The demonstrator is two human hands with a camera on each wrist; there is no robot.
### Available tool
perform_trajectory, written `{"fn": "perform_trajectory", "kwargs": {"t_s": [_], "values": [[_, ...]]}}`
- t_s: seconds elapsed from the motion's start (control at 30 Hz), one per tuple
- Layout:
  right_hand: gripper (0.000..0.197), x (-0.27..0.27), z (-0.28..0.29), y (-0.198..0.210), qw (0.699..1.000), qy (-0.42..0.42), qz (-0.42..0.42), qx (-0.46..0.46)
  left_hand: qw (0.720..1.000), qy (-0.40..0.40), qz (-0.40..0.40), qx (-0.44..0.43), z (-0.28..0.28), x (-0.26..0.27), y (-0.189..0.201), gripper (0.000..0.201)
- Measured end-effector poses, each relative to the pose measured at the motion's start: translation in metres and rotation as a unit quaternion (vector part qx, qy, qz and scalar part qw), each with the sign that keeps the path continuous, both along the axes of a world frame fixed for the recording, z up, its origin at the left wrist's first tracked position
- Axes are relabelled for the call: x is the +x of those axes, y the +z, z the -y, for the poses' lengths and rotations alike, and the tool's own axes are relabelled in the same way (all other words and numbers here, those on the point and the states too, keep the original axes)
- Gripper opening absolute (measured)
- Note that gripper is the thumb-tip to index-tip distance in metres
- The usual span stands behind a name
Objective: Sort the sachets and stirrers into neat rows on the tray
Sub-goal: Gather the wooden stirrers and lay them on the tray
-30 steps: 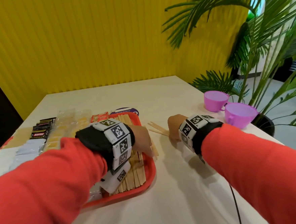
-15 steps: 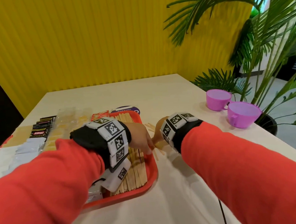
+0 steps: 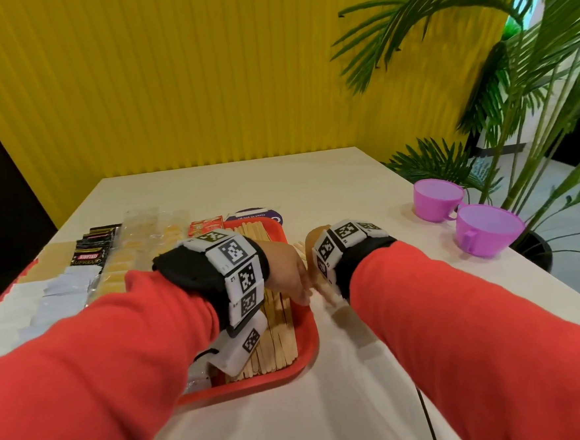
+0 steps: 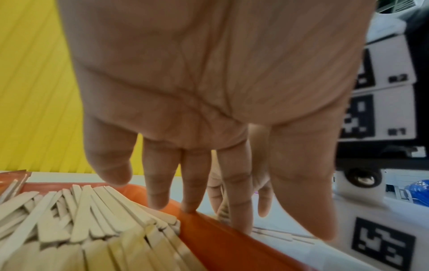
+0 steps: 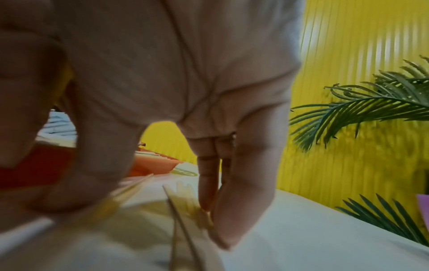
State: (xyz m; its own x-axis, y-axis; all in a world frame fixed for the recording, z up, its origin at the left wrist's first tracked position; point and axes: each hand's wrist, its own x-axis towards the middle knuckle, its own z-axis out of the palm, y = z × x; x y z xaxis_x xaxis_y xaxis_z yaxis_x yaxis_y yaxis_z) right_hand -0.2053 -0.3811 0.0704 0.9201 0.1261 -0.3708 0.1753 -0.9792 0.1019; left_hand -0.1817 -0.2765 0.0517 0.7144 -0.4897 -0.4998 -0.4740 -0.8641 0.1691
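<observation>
A red tray holds a packed row of wooden stirrers along its right side. My left hand hangs open over that side, its straight fingertips touching the tray rim beside the piled stirrers. Just right of the tray, my right hand is down on the table. Its thumb and fingers close round a blurred, fanned bunch of loose stirrers. A few of these loose stirrers show under the wrist.
Rows of white sachets, black sachets, clear yellowish sachets and red sachets lie left of the stirrers. Two pink cups stand at the table's right edge by a potted palm. A yellow wall stands behind.
My right hand has slid left across the table with the loose stirrers, from well right of the tray to beside its rim and my left hand. The left hand has barely moved.
</observation>
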Motion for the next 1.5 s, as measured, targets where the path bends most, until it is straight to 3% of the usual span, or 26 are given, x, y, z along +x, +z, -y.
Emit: {"fn": "perform_trajectory", "kwargs": {"t_s": [0.4,0.57,0.73,0.9,1.07,1.4,1.5], "values": [[0.029,-0.008,0.023,0.003,0.999,-0.042,0.017,-0.024,1.0,0.007,-0.003,0.008,-0.001,-0.003,0.004,0.048],[0.013,-0.007,0.022,-0.008,0.995,-0.092,0.029,-0.021,1.0,0.007,-0.005,0.013,0.001,-0.005,0.007,0.049],[0.032,-0.015,0.025,-0.006,0.997,-0.066,0.028,-0.022,0.999,0.0,0.018,0.032,0.01,-0.009,0.008,0.052],[0.022,-0.02,0.019,-0.009,0.996,-0.073,0.054,-0.001,0.999,0.016,0.022,0.033,0.012,-0.006,0.001,0.057],[0.03,-0.027,0.019,-0.005,0.997,-0.061,0.036,-0.019,0.999,0.026,0.016,0.021,0.01,-0.003,0.0,0.057],[0.006,0.017,0.03,-0.041,0.993,-0.117,0.029,-0.004,0.999,0.036,0.003,-0.008,0.008,0.001,-0.003,0.057],[0.018,0.033,0.038,-0.053,0.991,-0.131,0.037,-0.015,0.999,0.04,0.005,-0.011,0.009,0.001,-0.003,0.058]]}}
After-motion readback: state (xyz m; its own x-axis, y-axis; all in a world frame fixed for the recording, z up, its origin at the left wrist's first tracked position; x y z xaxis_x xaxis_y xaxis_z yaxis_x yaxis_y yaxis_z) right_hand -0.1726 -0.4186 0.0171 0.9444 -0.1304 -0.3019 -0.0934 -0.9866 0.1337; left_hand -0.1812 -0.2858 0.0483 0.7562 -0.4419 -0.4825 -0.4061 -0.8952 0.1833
